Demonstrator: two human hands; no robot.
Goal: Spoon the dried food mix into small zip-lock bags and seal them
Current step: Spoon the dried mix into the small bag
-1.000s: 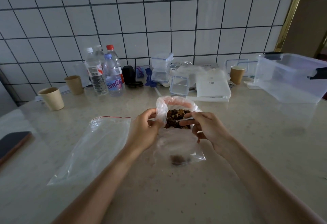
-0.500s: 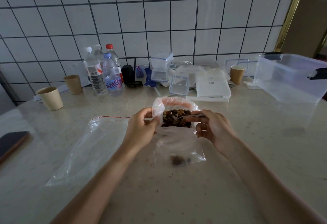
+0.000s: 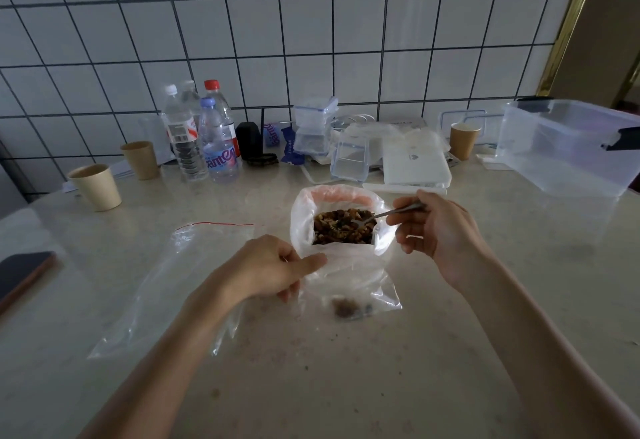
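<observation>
A plastic-lined container of brown dried food mix (image 3: 343, 227) stands at the middle of the counter. My right hand (image 3: 440, 230) holds a metal spoon (image 3: 381, 215) by its handle, and the bowl of the spoon dips into the mix. A small clear zip-lock bag (image 3: 349, 286) hangs in front of the container with a few bits of mix at its bottom. My left hand (image 3: 270, 269) pinches the bag's upper left edge. A second, larger clear bag with a red zip line (image 3: 166, 282) lies flat on the counter to the left.
Along the tiled wall stand water bottles (image 3: 204, 140), paper cups (image 3: 95, 187), small lidded boxes (image 3: 315, 127) and a white box (image 3: 415, 165). A big clear tub (image 3: 575, 147) sits at the right. A dark phone (image 3: 20, 274) lies at the left edge.
My right hand has drawn back to the right and now shows the spoon reaching into the mix. My left hand has dropped lower with the small bag's edge.
</observation>
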